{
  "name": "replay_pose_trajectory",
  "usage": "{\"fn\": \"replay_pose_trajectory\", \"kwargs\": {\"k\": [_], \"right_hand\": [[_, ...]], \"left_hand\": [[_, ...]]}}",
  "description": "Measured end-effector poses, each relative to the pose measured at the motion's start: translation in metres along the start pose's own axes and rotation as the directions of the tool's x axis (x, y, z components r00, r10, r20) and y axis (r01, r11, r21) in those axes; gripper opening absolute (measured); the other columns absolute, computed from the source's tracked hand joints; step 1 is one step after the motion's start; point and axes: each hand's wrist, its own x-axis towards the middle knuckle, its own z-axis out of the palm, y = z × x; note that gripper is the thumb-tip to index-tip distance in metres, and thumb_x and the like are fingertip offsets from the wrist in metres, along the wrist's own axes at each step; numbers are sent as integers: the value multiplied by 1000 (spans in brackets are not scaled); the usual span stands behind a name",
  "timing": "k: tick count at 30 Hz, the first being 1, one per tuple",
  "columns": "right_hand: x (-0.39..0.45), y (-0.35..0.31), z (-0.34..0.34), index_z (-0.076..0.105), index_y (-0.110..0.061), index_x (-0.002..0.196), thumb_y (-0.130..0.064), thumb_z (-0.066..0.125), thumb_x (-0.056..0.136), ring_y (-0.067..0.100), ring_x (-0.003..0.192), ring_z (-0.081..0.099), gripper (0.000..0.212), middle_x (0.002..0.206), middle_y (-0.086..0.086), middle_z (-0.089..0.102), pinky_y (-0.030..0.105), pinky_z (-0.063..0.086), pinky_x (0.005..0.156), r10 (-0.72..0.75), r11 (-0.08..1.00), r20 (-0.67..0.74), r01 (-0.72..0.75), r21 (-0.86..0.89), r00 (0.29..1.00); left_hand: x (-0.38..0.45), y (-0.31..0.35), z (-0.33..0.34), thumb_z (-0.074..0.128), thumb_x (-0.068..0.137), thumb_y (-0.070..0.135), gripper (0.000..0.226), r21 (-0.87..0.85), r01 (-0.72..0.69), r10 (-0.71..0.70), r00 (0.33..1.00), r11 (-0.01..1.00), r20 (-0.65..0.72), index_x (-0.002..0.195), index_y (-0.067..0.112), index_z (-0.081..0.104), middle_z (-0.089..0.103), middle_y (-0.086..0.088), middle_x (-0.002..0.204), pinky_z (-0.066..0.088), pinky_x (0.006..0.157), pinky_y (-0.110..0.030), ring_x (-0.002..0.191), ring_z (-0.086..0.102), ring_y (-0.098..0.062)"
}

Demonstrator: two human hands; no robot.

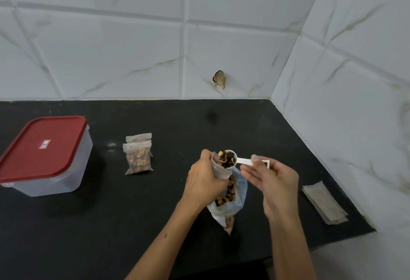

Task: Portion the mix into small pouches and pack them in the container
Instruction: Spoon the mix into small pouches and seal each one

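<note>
Mix is lying in the big open bag (230,206) near the worktop's (111,224) front edge. Just above it, the left hand (205,182) is gripping a small pouch (218,168) while the right hand (274,183) is pinching a white scoop (230,160) heaped over its mouth. Empty pouches (325,202) are lying by the right edge. Further back, filled pouches (138,154) and the red-lidded container (44,155) are sitting toward the left edge.

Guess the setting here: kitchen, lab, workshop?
Likely a home kitchen: dark stone counter set in a corner of marble-look wall tiles, with a red-lidded food container and snack-mix pouches.
</note>
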Motion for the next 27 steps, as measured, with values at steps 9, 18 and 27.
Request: {"fn": "replay_pose_trajectory", "kwargs": {"k": [9,18,27], "right_hand": [[-13,7,0,67,-26,82,-9,68,85,5,73,68,18,76,-9,69,19,55,63,-451,583,407,608,-539,794],[-12,-4,-4,70,-21,90,-1,70,83,2,81,67,22,83,-12,69,14,55,67,-557,494,482,737,-462,676],[-14,-7,-1,71,-19,81,-3,71,82,2,71,68,16,74,-9,71,14,53,61,-438,612,481,644,-459,759]], "left_hand": [[5,0,2,74,75,23,40,-104,35,-34,999,994,16,102,18,45,59,4,93,56,70,-33,82,60,-10],[7,-5,4,76,75,17,38,-276,-40,33,999,960,-30,99,19,46,61,3,91,49,60,-18,78,61,-8],[4,-6,6,74,65,37,45,-287,-130,115,991,949,-70,94,16,47,60,8,84,49,59,-20,69,58,0]]}}
